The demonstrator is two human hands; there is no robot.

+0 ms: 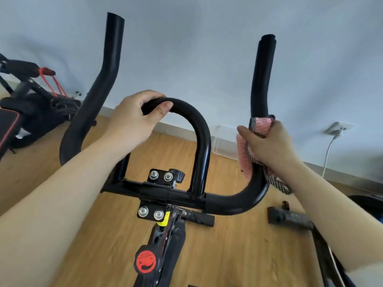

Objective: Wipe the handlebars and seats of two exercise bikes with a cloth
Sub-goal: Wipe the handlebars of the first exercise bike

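Wood floor (pixel 228 235). Left hand (pixel 132 119) closed around handlebar loop (pixel 199 129); right hand (pixel 269 146) clamps pink cloth (pixel 262 125) around right bar, cloth partly hidden.

A light wooden floor (pixel 238 245) meets a pale blue-grey wall (pixel 196 48) along a white skirting board (pixel 165 128). On the wall at right sits a white socket (pixel 338 127) with a plug in it, and its white cable (pixel 327 154) hangs down toward the floor.
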